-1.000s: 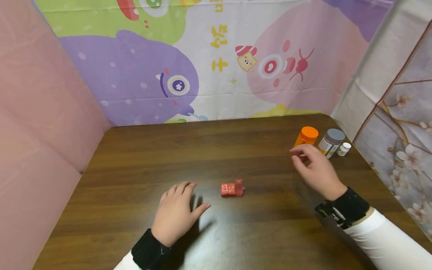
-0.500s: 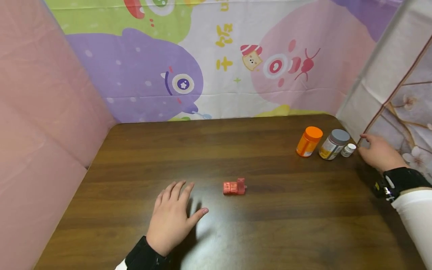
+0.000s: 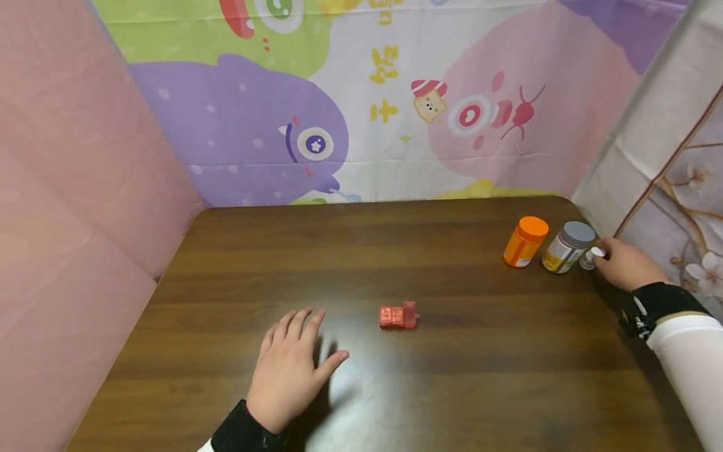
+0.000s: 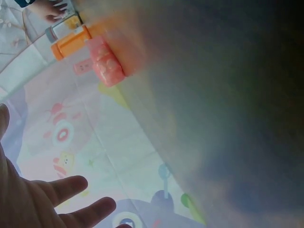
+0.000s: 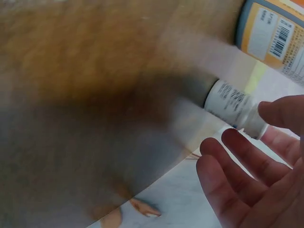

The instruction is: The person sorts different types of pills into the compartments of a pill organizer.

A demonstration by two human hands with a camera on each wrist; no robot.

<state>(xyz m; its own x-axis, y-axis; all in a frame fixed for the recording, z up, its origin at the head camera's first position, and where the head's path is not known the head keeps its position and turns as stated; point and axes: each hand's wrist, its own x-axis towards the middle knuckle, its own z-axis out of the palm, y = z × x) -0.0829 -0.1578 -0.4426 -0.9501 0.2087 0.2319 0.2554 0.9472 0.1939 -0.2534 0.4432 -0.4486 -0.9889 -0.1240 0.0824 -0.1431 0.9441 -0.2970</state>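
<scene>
At the far right of the table, my right hand (image 3: 631, 265) pinches the white cap of a small white pill bottle (image 5: 229, 101) between thumb and fingers. The bottle stands upright beside a larger grey-capped bottle (image 3: 567, 247), and part of its cap is hidden by the fingers in the head view. My left hand (image 3: 287, 370) hovers low over the table with fingers spread, holding nothing. To its right lies a small translucent red pill box (image 3: 398, 316) with one lid raised, also visible in the left wrist view as a pink-red box (image 4: 107, 64).
An orange bottle (image 3: 526, 242) stands left of the grey-capped one. The brown wooden table (image 3: 316, 251) meets a cartoon-print cloth (image 3: 384, 157) at the back, a pink cloth (image 3: 85, 188) at left and a floral cloth (image 3: 678, 207) at right.
My right hand has swung right, past the orange and grey-capped bottles, then closed in on the small white bottle's cap. The left hand has barely moved; its fingers are more spread than at first.
</scene>
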